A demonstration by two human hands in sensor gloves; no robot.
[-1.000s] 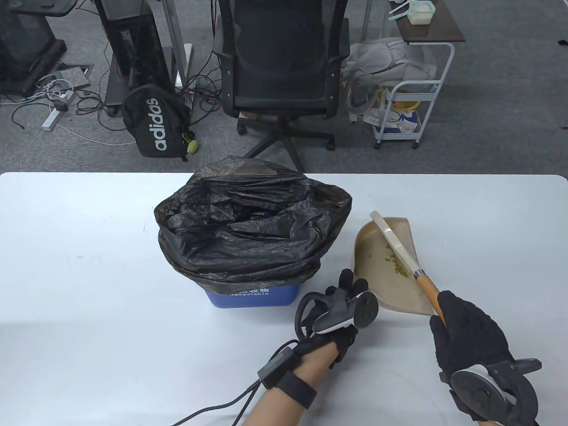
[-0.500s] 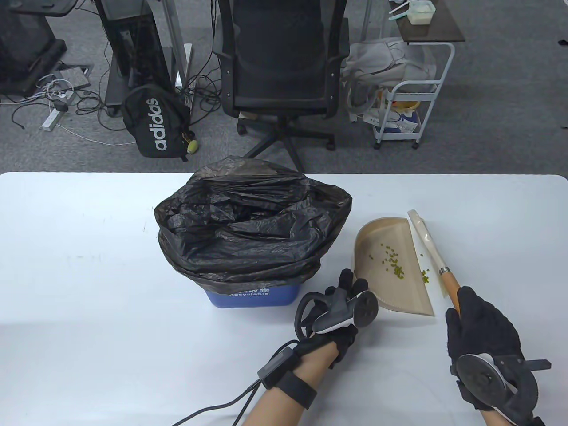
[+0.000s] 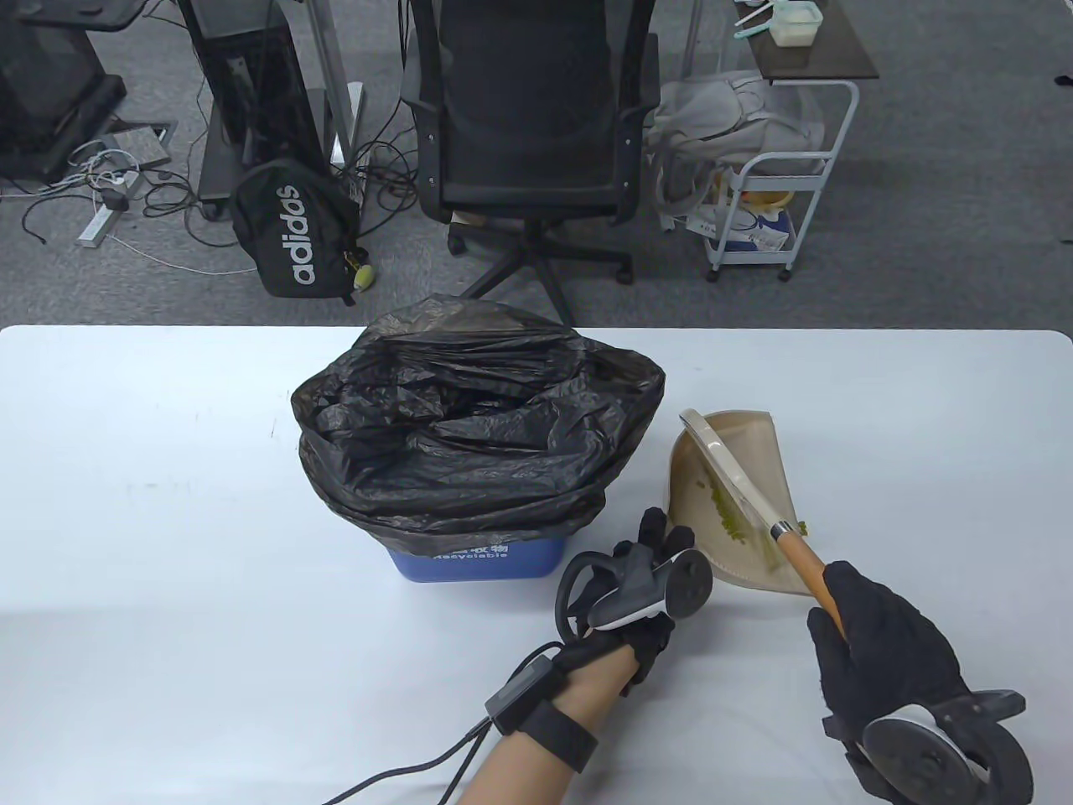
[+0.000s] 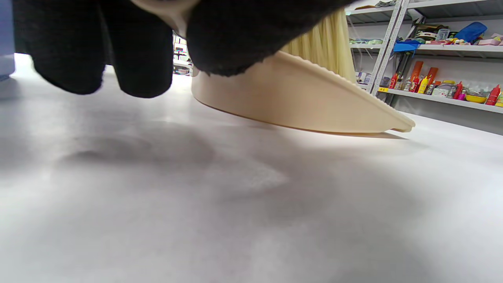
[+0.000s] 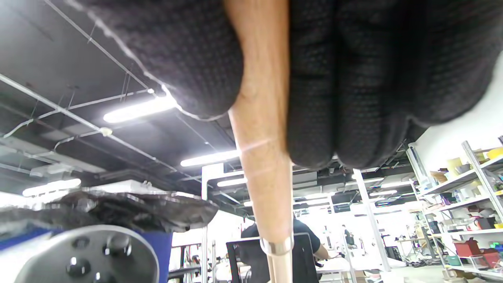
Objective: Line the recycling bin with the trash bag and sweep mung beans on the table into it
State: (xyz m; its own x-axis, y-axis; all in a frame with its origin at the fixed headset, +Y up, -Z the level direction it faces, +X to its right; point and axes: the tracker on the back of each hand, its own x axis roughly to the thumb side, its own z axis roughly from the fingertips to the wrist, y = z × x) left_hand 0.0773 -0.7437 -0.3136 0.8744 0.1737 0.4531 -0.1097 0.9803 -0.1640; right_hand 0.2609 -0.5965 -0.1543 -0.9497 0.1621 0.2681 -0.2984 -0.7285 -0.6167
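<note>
Bin: the blue recycling bin [image 3: 474, 560] sits mid-table, black trash bag [image 3: 478, 419] draped over its rim.
Dustpan: beige dustpan [image 3: 728, 495] just right of the bin, mouth facing right.
Brush: brush [image 3: 738, 486] lies diagonally across the pan, head far, handle near.
Right hand: right hand [image 3: 880, 650] wrapped around the wooden handle.
Left hand: left hand [image 3: 645, 579], between bin and pan, pinches the pan's near-left edge.
Beans: mung beans [image 3: 728, 516] inside the pan, left of the bristles, one or two at its right lip.
</note>
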